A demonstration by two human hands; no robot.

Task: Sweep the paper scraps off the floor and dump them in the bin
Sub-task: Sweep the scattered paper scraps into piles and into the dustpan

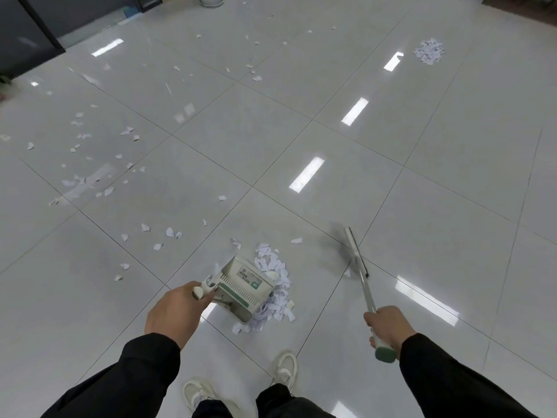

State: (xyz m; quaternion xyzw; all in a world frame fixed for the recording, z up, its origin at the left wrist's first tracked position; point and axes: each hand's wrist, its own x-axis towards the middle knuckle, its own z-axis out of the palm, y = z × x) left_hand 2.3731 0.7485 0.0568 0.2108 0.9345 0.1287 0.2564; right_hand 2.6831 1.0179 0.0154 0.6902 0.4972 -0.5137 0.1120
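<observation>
My left hand grips the handle of a white and green dustpan, which stands on the floor just ahead of my feet. A heap of white paper scraps lies against its right side. My right hand holds the grey-capped end of a silver broom handle; the blurred broom head is to the right of the heap. Loose scraps are scattered across the tiles to the left and far ahead. A second small heap lies far right. No bin is recognisable.
Glossy white floor tiles stretch all around. My two white shoes stand at the bottom edge. A dark cabinet or wall fills the far left corner, and a white round base stands at the top edge.
</observation>
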